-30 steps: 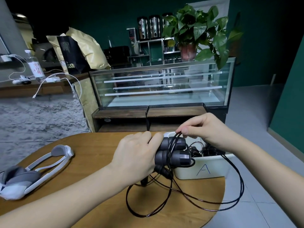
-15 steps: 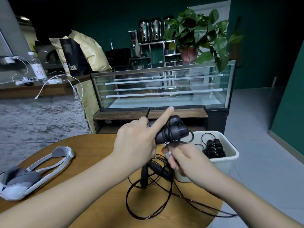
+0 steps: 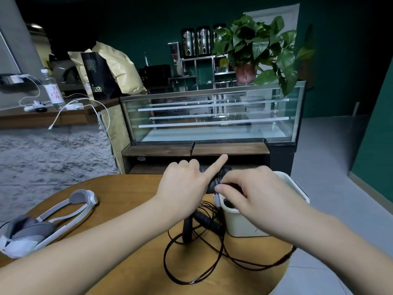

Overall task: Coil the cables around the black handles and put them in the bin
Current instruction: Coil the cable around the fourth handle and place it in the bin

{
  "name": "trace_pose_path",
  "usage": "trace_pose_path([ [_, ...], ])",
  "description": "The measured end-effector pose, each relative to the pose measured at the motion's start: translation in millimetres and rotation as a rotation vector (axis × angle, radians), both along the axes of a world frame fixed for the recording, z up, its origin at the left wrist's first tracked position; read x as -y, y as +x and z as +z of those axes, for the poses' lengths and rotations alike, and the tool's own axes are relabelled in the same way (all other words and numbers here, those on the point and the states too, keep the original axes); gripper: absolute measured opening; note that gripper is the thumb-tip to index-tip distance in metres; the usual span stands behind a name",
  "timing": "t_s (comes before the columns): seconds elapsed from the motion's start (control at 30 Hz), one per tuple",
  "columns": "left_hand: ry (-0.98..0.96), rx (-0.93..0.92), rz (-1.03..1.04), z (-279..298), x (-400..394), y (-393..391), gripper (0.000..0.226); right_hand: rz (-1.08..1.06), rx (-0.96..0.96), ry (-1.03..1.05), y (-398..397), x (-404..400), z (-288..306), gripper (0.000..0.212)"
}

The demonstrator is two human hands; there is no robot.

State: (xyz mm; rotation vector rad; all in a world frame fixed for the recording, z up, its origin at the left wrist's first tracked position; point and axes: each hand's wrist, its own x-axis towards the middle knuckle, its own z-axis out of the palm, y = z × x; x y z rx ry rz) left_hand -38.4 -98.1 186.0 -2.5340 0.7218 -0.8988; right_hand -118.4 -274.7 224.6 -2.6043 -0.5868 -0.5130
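My left hand (image 3: 182, 186) grips the pair of black handles (image 3: 214, 179), held up over the tabletop (image 3: 131, 192), with my index finger stuck straight out across their top. My right hand (image 3: 255, 194) comes in from the right and pinches a strand of cable (image 3: 191, 262) against the near end of the handles; my thumb and fingertips are closed on it, though the exact pinch point is partly hidden behind my knuckles. I judge I am mid-wrap, laying a turn of cable around the handles

Just beyond my right hand sits the white bin (image 3: 240, 222), near the right edge of the tabletop, with something dark inside that I cannot make out. Below my hands most of the cable lies loose in wide loops on the wood, one loop trailing off the right edge, and a dark plug piece (image 3: 207, 220) hangs among them

Next I should carry the strand around the handles again, keeping tension so earlier turns do not slip, and feed the slack up without snagging the loops. Far left lies a white headset (image 3: 42, 224), out of the way
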Motion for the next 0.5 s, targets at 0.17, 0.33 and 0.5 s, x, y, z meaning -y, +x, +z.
trace_pose_path([
  [0.17,0.012,0.097,-0.129,-6,-8,4,0.074,-0.014,0.038,0.067,34,21,9,0.014],
  [0.33,-0.032,0.156,-0.27,-7,-10,-1,0.052,0.125,-0.101,0.322,56,29,9,0.011],
  [0.5,-0.156,0.148,-0.405,-9,-12,-4,0.04,0.297,-0.264,0.524,63,36,5,0.008],
])
